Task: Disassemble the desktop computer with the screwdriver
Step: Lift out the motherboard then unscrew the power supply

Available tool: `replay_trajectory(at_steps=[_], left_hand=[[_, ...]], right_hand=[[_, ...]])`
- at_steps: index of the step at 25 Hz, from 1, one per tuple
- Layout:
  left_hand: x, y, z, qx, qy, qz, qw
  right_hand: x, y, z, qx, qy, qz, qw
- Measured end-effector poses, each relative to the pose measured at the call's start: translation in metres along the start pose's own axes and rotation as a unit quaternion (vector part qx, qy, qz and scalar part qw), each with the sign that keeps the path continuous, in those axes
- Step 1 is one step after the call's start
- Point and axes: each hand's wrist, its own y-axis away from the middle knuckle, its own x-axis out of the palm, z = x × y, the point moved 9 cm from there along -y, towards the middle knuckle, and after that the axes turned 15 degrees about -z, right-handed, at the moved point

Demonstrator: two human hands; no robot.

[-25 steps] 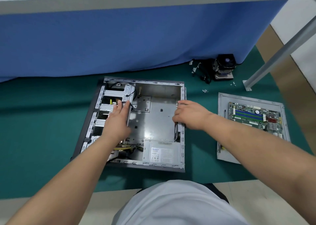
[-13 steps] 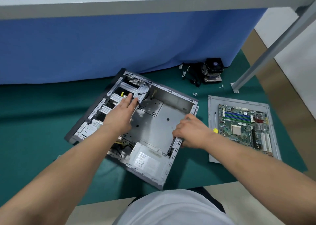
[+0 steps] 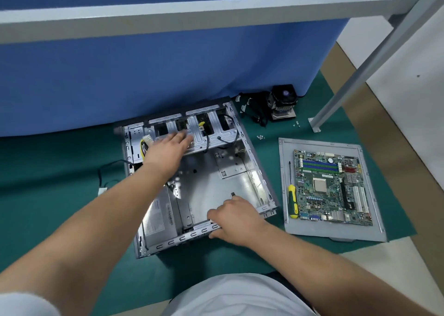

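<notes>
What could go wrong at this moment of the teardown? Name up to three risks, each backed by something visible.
1. The right hand grips the case by its bare sheet-metal edge, which could cut fingers.
2. A cable trails out of the case onto the mat; turning the case could snag it.
3. Loose screws lie on the mat near the case and could get scattered or lost.

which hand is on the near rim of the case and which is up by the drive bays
The right hand grips the case's near rim; the left hand lies flat on the far drive cage.
</notes>
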Motion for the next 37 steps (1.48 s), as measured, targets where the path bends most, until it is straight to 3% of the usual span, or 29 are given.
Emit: replay_trajectory(at_steps=[4, 6, 8, 9, 12, 13, 22, 31, 33, 34, 37], left_hand=[[-0.008, 0.034, 0.016, -0.059, 0.02, -0.078, 0.995], [-0.013, 0.059, 0.032, -0.096, 0.019, -0.117, 0.988], [-0.011, 0.081, 0.05, -0.157, 0.039, -0.118, 0.98], [-0.008, 0.089, 0.058, -0.188, 0.059, -0.108, 0.974], [0.0, 0.096, 0.064, -0.231, 0.11, -0.079, 0.964], [0.001, 0.096, 0.063, -0.232, 0.127, -0.077, 0.961], [0.008, 0.104, 0.062, -0.203, 0.232, -0.1, 0.946], [-0.001, 0.101, 0.027, -0.179, 0.255, -0.099, 0.945], [-0.008, 0.11, 0.029, -0.229, 0.29, -0.125, 0.921], [-0.011, 0.119, 0.034, -0.28, 0.326, -0.157, 0.889], [-0.013, 0.154, 0.049, -0.482, 0.399, -0.258, 0.736]], right_hand=[[-0.006, 0.007, -0.017, 0.047, -0.102, 0.012, 0.994], [-0.036, 0.002, -0.051, 0.108, -0.125, -0.094, 0.982], [-0.063, -0.005, -0.105, 0.218, -0.056, -0.202, 0.953], [-0.067, -0.01, -0.132, 0.288, -0.047, -0.197, 0.936], [-0.041, -0.029, -0.166, 0.408, -0.152, -0.047, 0.899], [-0.034, -0.033, -0.166, 0.414, -0.171, -0.024, 0.894], [-0.017, 0.009, -0.157, 0.413, -0.149, -0.067, 0.896], [-0.011, 0.047, -0.16, 0.437, -0.162, -0.073, 0.882], [-0.008, 0.048, -0.158, 0.435, -0.17, -0.078, 0.881], [-0.007, 0.048, -0.157, 0.436, -0.17, -0.085, 0.88], [-0.008, 0.05, -0.157, 0.44, -0.161, -0.09, 0.879]])
